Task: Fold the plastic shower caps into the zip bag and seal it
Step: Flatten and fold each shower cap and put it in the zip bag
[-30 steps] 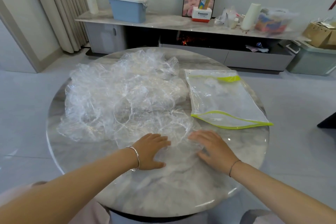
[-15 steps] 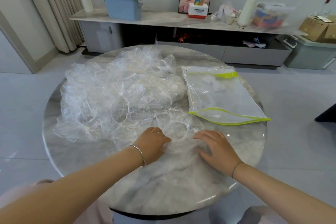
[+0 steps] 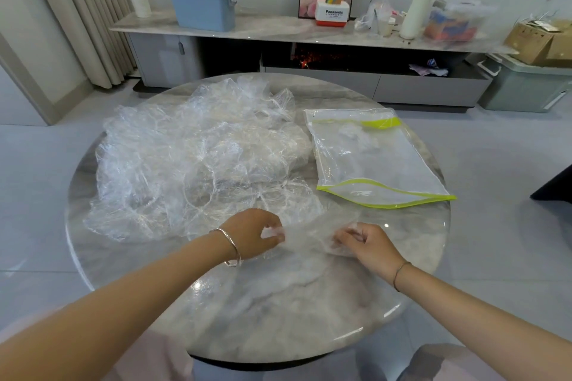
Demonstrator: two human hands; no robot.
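— Near the front of the worktop (image 3: 278, 312), right before you, what lies there?

— One clear cap (image 3: 309, 237), at the near edge of the pile (image 3: 198, 158). You hold it at both ends. Your left hand (image 3: 253, 233) pinches its left end, the fingers (image 3: 274, 233) curled in with the thumb against them. Your right hand (image 3: 368, 244) pinches the right end the same way, its fingers (image 3: 343, 235) bent inward round the film.

— Is the cap lifted off the worktop?

— I cannot tell; the film is thin and blurred there. It spans the gap between your fingertips, and its far side runs into the pile.

— And the bag (image 3: 377, 158)?

— It lies flat on the right half of the worktop, just beside the pile, beyond your right hand and apart from it. Its green-trimmed near end faces you. Whether its mouth is closed I cannot tell.

— What about the pile itself?

— It is heaped and crumpled over the left and middle of the worktop, beyond your left hand, and its near fringe reaches your knuckles.
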